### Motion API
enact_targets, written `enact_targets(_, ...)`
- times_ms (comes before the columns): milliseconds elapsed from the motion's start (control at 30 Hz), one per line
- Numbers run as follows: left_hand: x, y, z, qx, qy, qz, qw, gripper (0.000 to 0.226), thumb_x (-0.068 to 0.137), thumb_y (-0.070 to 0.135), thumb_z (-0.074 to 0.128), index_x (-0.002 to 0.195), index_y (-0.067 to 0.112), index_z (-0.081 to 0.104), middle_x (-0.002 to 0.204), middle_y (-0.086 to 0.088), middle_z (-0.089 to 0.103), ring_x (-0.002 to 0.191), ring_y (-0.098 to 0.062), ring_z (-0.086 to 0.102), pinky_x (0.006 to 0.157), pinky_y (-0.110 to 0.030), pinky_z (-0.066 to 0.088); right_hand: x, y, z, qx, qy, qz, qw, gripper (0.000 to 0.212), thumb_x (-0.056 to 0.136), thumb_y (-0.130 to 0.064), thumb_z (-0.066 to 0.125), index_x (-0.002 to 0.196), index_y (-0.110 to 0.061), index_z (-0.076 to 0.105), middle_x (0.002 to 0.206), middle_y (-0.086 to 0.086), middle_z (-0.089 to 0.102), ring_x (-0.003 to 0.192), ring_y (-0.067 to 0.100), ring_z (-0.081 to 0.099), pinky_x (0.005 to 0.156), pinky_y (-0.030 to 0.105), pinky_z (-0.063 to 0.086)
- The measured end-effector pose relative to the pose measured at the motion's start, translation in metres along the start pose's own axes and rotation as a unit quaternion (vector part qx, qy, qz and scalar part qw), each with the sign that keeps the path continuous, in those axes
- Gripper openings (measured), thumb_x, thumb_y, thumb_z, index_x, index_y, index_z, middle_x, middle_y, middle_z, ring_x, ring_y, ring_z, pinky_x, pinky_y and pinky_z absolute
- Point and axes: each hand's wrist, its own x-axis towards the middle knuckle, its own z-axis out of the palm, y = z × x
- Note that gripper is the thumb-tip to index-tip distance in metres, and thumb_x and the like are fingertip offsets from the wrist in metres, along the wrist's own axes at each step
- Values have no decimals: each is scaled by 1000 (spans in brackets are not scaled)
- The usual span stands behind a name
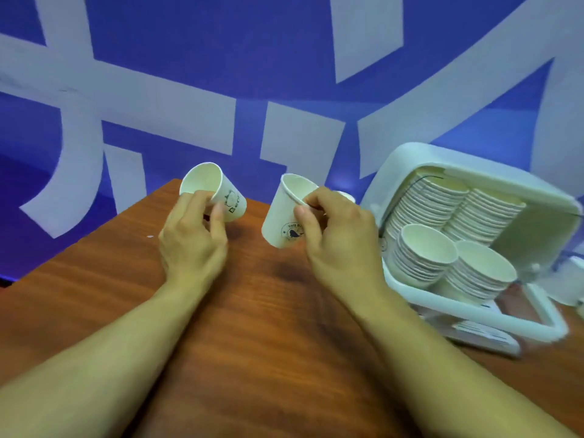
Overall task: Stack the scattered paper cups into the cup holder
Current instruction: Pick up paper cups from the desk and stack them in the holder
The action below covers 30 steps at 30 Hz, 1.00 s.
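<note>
My left hand (192, 238) pinches a white paper cup (218, 188) tipped on its side, mouth toward me, above the far part of the wooden table (268, 327). My right hand (338, 238) pinches the rim of a second white paper cup (284, 213), held nearly upright and slightly tilted. A third cup's rim (346, 196) peeks out behind my right hand. The white cup holder (395, 172) lies at the right, holding two long stacks of cups (423, 248) whose mouths face me.
A blue banner with large white shapes (189, 105) hangs behind the table's far edge. White objects (568, 279) sit blurred at the far right beyond the holder. A flat white piece (486, 336) lies in front of the holder.
</note>
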Motion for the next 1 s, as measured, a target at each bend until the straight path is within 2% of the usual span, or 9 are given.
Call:
enact_targets(100,-14,31,-8,-19,-9,67,998,16,97,27,48,90,15,55,84,3,50,73,-22,47,63,-33,34,-31,8,-39,18,30,-5,999,9,92,-22,62,86,-16,65,78,-2,62,71,22,57,64,39,45)
enact_targets(233,-43,94,-23,-76,-14,107,991,18,98,27,48,88,15,58,80,5,50,71,-18,46,63,-32,34,-46,23,-92,50,89,0,995,9,92,-20,64,84,-16,67,77,-4,61,68,16,55,65,37,44)
enact_targets(400,-65,179,-25,-126,-13,96,987,23,98,30,48,82,17,57,76,5,50,69,-18,46,62,-30,32,-36,55,-153,83,111,29,990,12,92,-17,66,81,-15,72,76,-2,68,71,16,61,68,36,48)
enact_targets(533,-74,246,-13,-156,-6,98,983,31,101,33,40,81,16,56,81,6,50,75,-20,48,63,-30,30,-35,80,-193,73,175,52,981,14,92,-23,64,81,-20,73,73,-4,68,68,11,60,65,28,46)
enact_targets(700,-83,276,19,-140,-12,97,985,30,99,34,42,85,15,60,85,2,51,77,-26,50,62,-34,34,-33,99,-215,65,209,78,973,12,90,-23,66,83,-21,75,72,-2,69,68,15,62,63,33,47)
enact_targets(767,-81,276,29,-113,-30,113,987,27,98,34,44,86,17,62,86,2,52,78,-26,50,63,-33,34,-32,106,-218,59,203,88,973,12,90,-23,66,84,-21,76,74,-4,70,70,15,62,65,35,48)
enact_targets(867,-79,265,43,-53,-73,140,986,26,99,33,46,84,17,62,85,1,52,79,-26,44,64,-32,27,-30,115,-220,55,193,103,974,13,91,-24,65,86,-20,77,74,-3,69,71,18,62,67,38,49)
enact_targets(1000,-84,242,59,73,-219,159,960,29,99,37,39,90,20,60,92,-2,57,86,-32,44,75,-40,37,-31,119,-215,53,177,128,974,15,91,-28,64,88,-21,77,71,-2,70,73,19,66,69,37,51)
